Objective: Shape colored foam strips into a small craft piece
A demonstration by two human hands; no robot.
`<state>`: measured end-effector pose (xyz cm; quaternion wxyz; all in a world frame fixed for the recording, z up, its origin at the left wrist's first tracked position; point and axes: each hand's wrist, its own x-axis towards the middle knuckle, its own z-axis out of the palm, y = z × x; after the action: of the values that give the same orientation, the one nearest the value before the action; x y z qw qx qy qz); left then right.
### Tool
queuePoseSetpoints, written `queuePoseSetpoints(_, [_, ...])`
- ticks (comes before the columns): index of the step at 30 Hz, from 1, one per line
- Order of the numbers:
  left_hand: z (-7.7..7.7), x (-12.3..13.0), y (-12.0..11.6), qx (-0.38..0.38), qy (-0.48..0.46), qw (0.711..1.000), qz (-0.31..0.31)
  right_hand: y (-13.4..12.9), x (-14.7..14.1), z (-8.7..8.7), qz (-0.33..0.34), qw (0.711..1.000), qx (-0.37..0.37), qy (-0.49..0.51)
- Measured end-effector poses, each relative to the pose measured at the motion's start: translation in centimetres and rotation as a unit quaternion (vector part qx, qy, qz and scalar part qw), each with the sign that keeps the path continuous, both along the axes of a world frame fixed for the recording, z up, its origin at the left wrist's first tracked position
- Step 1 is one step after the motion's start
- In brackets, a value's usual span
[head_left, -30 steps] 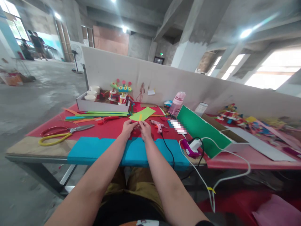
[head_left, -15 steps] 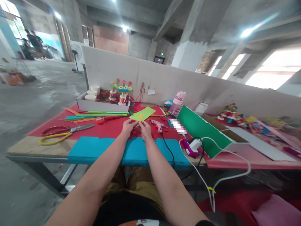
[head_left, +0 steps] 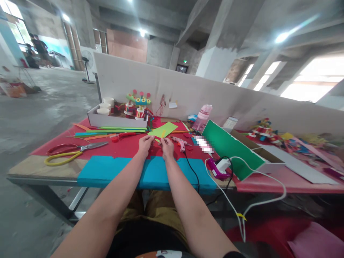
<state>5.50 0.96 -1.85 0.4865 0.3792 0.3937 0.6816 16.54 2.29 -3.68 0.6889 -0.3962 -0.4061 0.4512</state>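
My right hand (head_left: 167, 147) is closed in a pinch on a small yellow paper strip (head_left: 163, 133), which sticks up past the fingertips. Just to its left, my left hand (head_left: 145, 144) is also pinched; whatever its fingers hold is too small to make out. A sliver of green shows between the two hands. Beyond them a light green paper sheet (head_left: 169, 128) lies on the red table covering (head_left: 126, 147). Close by on the right rests a pink glue gun (head_left: 180, 143), its black cord running over the blue sheet (head_left: 110, 172) at the front edge.
Large scissors (head_left: 77, 150) and red-handled pliers (head_left: 123, 136) lie to the left, near coloured paper strips (head_left: 115, 129). Behind stands a white tray (head_left: 118, 120) with paper cups and cup figures. A green box (head_left: 231, 148), purple power strip (head_left: 217, 171) and looping white cable are on the right.
My hands have moved slightly apart, the left one a little leftward and the right one to the right. The yellow strip has shifted right with the right hand.
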Motion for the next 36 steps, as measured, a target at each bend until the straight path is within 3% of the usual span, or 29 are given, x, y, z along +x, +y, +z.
queuePoseSetpoints(5, [0.0, -0.4, 0.3, -0.011, -0.014, 1.000, 0.024, 0.2, 0.0, -0.1, 0.015, 0.999, -0.011, 0.048])
queuePoseSetpoints(16, [0.0, 0.2, -0.1, 0.006, 0.051, 0.998, -0.033, -0.6, -0.4, 0.4, 0.113, 0.990, -0.015, 0.077])
queuePoseSetpoints(36, [-0.2, 0.2, 0.1, 0.020, 0.026, 0.999, -0.042, -0.7, -0.6, 0.3, 0.115, 0.992, -0.010, 0.058])
